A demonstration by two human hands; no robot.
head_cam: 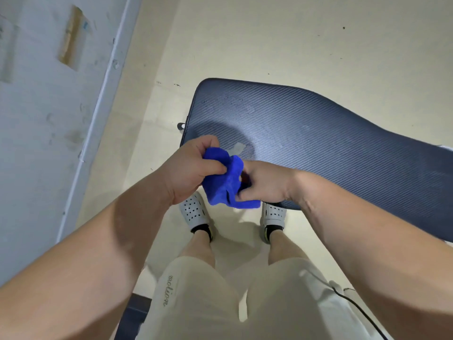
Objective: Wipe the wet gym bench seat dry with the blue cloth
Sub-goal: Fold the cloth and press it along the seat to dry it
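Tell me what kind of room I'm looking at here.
Likely a small gym or home workout room, though little shows: a padded bench seat with a dark ribbed cover, a bare cream floor and a scuffed white wall beside it.

The dark grey ribbed padded desk (318,133) offers an open top from its rounded left end rightward. Beyond it and on its left the cream floor (269,33) lies open, up to the pale scuffed wall (36,119).
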